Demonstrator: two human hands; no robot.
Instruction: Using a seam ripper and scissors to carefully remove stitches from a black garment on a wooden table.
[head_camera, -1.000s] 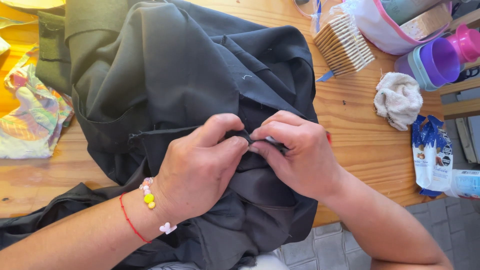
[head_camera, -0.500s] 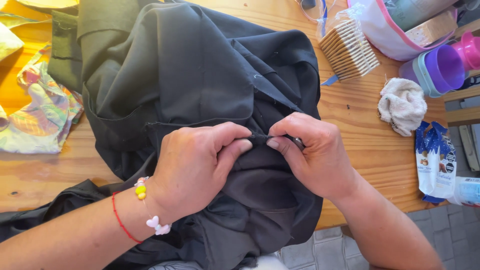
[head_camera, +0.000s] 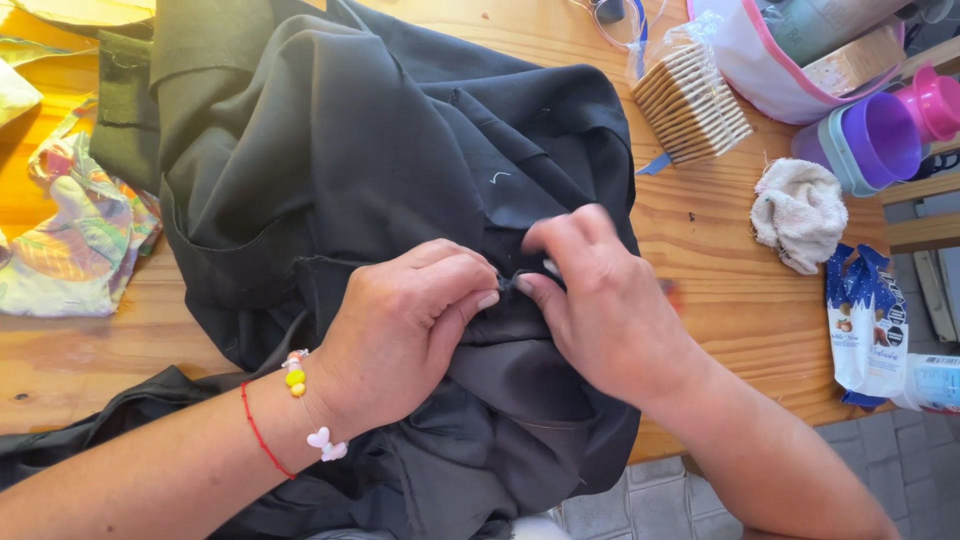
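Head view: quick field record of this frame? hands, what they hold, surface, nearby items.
left hand: pinching a fold of the black garment, fingertips meeting the right hand's
right hand: pinching the same fold, slightly blurred
garment: dark, bunched, draped over the table edge
left wrist: red string and bead bracelet
surface: wooden table
left of garment: patterned cloth
right of garment: cracker stack, white rag, blue and white packet, purple cups

A large black fabric garment (head_camera: 380, 200) lies on the wooden plank table (head_camera: 720, 290); right of it a stack of thin wooden sticks (head_camera: 692, 102), a crumpled white cloth (head_camera: 800, 212) nearer.
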